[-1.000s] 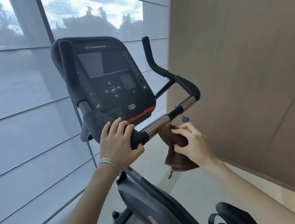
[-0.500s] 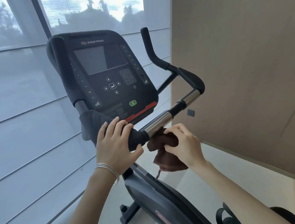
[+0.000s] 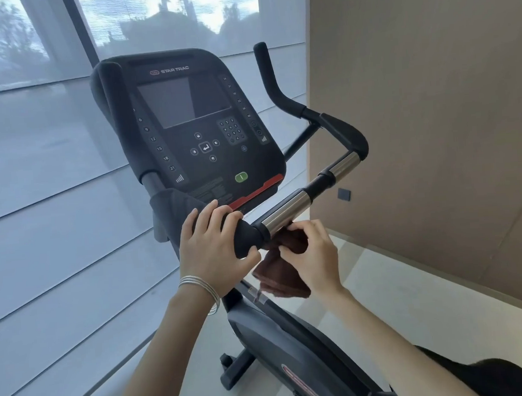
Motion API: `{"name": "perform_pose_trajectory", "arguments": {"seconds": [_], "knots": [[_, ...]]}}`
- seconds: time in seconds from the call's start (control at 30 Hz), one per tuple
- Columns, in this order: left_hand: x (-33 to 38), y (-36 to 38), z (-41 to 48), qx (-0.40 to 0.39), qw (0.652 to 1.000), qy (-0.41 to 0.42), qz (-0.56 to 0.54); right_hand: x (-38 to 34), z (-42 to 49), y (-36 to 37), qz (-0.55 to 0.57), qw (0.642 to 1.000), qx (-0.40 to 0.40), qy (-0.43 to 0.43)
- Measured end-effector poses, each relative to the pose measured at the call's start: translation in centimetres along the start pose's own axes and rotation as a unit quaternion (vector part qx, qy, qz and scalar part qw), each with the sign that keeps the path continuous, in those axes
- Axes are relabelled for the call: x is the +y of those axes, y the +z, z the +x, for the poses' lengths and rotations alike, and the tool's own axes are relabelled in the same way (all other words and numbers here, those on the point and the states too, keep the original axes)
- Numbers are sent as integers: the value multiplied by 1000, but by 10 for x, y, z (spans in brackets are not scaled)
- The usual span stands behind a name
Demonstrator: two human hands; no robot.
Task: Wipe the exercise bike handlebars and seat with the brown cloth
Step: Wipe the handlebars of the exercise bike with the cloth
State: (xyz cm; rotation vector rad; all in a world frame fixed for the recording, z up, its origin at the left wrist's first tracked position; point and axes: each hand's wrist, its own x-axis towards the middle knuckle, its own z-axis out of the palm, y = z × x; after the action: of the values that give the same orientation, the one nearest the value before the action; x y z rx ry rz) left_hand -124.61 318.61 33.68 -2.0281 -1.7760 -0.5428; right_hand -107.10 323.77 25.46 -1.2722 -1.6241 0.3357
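The black exercise bike's handlebar (image 3: 288, 209) runs from a black foam grip at the centre to a chrome section, then up to a curved right horn. My left hand (image 3: 213, 248) is wrapped around the black foam grip. Just right of it, my right hand (image 3: 316, 257) pinches the brown cloth (image 3: 282, 272) up against the underside of the chrome section; the cloth hangs down below the bar. The black seat (image 3: 498, 376) shows only partly at the bottom right corner.
The bike's console (image 3: 198, 131) with a dark screen and keypad stands right behind the handlebar. A large window with grey blinds fills the left. A tan wall panel (image 3: 435, 121) stands close on the right. The bike's frame (image 3: 296, 345) slopes down over a pale floor.
My right hand has slid the brown cloth leftward under the chrome bar, toward the black grip. My left hand has stayed on the grip. The view has shifted slightly.
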Motion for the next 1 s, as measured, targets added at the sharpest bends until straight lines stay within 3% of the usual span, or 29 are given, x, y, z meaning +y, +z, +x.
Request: {"name": "perform_pose_trajectory", "arguments": {"seconds": [0.33, 0.5, 0.67, 0.83, 1.0], "knots": [[-1, 2, 2, -18, 1000, 2, 0, 8, 24, -21, 65, 990, 73, 98], [0, 2, 2, -23, 1000, 1, -1, 1, 7, -39, 52, 998, 31, 28], [0, 1, 1, -23, 1000, 0, -1, -21, 17, -75, 50, 991, 104, -60], [3, -2, -1, -3, 1000, -10, -23, -56, 35, -60, -66, 994, -13, -89], [4, -1, -2, -6, 999, -11, -33, -68, 12, -37, -146, 980, -14, -136]]}}
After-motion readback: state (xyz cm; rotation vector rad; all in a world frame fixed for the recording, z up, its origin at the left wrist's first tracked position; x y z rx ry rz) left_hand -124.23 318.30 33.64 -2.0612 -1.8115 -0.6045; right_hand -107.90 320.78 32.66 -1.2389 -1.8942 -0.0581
